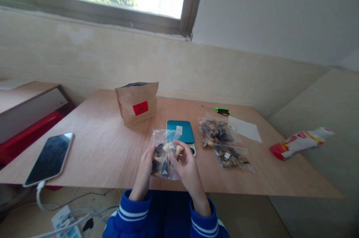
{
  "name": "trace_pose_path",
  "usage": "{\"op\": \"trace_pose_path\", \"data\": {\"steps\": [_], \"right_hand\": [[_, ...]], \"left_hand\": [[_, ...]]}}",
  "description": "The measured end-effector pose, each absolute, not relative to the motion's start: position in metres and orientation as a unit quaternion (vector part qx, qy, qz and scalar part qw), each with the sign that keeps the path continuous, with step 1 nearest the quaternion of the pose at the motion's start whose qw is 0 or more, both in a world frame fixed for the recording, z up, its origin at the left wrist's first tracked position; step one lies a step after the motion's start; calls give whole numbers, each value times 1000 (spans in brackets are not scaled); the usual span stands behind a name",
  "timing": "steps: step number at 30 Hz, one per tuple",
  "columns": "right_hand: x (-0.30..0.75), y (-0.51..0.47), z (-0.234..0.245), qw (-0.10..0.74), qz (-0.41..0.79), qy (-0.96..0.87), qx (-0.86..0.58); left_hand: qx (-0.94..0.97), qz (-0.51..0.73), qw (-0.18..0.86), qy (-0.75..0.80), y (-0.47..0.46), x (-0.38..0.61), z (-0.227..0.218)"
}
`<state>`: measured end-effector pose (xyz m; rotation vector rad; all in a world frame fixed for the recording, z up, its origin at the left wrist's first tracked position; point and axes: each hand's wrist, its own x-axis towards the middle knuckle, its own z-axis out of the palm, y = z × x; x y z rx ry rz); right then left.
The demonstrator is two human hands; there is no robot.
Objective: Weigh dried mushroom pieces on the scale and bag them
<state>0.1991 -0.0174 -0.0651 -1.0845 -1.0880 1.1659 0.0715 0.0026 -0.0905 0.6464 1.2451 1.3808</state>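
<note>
Between my two hands is a clear plastic bag of dark and pale dried pieces that look like dried mushrooms, held just above the table's front edge. My left hand grips the bag's left side. On its right side, my right hand is closed with thumb and fingers around the plastic. Right behind the bag lies a small scale with a teal top plate, partly covered by the bag and my right hand. To the right rest more filled clear bags, a larger one and a smaller one.
A brown paper pouch with a red label stands at the back left. A tablet with a cable lies on the left. Screwdrivers, white paper and a tilted-looking bottle are on the right.
</note>
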Motion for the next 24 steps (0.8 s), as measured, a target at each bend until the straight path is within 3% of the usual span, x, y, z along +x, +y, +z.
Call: {"op": "trace_pose_path", "data": {"steps": [7,12,18,24], "right_hand": [[197,-4,-49,608,590,-325,-422],[200,34,0,578,645,-338,-368],[179,128,63,581,555,-526,-277],[144,205,74,527,420,-679,-293]], "left_hand": [[160,605,599,500,5,59,-88],[58,623,615,480,5,43,-75],[4,632,603,486,7,31,-72],[4,630,598,495,7,24,-68]]}}
